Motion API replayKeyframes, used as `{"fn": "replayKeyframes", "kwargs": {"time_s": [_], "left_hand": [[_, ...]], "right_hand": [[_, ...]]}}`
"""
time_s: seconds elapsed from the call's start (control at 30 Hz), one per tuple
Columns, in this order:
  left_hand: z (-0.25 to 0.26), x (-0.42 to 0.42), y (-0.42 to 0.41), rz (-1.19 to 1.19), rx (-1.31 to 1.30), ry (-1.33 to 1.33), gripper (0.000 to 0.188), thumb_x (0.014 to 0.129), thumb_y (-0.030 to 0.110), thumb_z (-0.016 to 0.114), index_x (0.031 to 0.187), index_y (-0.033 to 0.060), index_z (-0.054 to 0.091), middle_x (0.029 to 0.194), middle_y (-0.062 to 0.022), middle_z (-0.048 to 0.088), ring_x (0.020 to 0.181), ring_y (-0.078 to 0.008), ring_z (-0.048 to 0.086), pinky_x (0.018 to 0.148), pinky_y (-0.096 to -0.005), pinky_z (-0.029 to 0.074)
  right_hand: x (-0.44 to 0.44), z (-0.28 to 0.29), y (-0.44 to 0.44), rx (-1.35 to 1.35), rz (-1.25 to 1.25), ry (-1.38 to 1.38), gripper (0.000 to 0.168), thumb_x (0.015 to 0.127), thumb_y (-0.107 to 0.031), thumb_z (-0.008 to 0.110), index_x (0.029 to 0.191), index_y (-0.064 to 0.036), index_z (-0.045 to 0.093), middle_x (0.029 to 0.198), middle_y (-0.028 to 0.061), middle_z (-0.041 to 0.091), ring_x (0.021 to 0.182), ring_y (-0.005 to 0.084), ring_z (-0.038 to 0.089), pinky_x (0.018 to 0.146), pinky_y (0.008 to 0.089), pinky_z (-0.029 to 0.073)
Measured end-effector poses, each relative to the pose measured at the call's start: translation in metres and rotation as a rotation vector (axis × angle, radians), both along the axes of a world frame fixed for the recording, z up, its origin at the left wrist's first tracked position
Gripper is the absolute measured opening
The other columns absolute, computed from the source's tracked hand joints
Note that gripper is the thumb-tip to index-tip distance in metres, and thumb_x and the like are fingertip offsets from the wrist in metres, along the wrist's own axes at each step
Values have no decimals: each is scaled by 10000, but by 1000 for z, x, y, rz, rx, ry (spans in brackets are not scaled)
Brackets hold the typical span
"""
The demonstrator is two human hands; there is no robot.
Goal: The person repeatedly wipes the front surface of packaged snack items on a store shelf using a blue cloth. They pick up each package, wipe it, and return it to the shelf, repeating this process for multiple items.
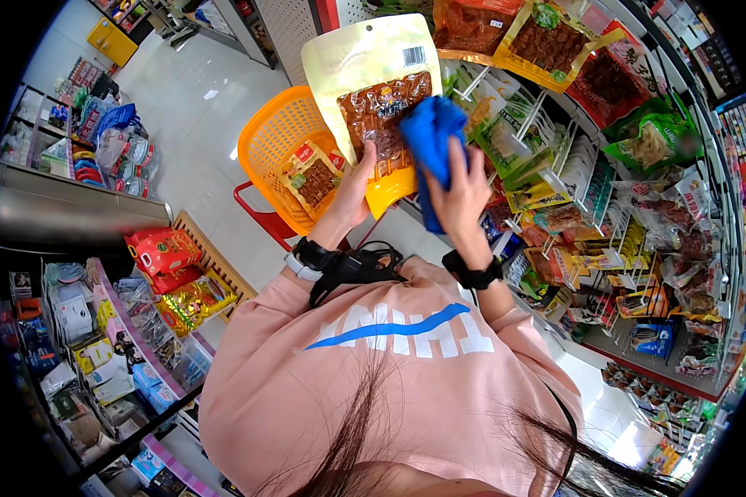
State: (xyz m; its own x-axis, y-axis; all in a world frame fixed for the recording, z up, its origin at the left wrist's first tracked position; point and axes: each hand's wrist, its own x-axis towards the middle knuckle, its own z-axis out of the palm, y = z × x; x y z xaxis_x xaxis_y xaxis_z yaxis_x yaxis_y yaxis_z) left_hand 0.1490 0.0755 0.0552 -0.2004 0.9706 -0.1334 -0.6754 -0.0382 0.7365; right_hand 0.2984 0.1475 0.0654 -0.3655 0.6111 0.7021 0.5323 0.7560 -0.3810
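Note:
My left hand (355, 189) holds a yellow snack pouch (373, 59) by its lower left side, with the thumb on its front. Brown food shows through the pouch's clear window. A bunched blue cloth (434, 133) is gripped in my right hand (461, 186) and touches the pouch's right side, hiding part of the window. Behind and left of the pouch stands an orange plastic basket (267, 118), in which a similar snack pouch (316, 180) lies.
On the right, a shop rack carries hanging snack packets (516, 136) on metal hooks (531, 115). More pouches (544, 46) lie along its top. A red frame (267, 217) is below the basket. At left are a slatted wooden edge (214, 255) and shelves of packaged goods (99, 366).

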Motion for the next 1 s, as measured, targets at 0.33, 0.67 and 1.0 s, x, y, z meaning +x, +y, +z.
{"fn": "replayKeyframes", "kwargs": {"time_s": [0.33,0.67,1.0], "left_hand": [[-8,0,1,-74,8,-155,771,865,688,180,1372,123,313,1332,-72,448,1195,-205,461,1031,-366,353],[-37,14,-4,-5,14,33,496,970,431,341,1359,126,310,1321,-50,433,1189,-181,457,1010,-346,385],[-6,-8,7,-14,70,-382,331,949,326,390,714,97,438,811,-50,495,813,-165,504,870,-301,443]], "right_hand": [[-24,4,-14,-45,125,125,538,656,-142,729,1162,-100,550,1026,170,549,792,342,601,614,384,500],[-24,8,-13,52,255,219,537,600,-141,746,1104,-77,575,1006,184,553,771,346,590,622,388,486],[-9,-13,-14,130,395,17,521,630,-193,731,1124,-127,578,1013,176,549,800,319,586,656,382,487]]}}
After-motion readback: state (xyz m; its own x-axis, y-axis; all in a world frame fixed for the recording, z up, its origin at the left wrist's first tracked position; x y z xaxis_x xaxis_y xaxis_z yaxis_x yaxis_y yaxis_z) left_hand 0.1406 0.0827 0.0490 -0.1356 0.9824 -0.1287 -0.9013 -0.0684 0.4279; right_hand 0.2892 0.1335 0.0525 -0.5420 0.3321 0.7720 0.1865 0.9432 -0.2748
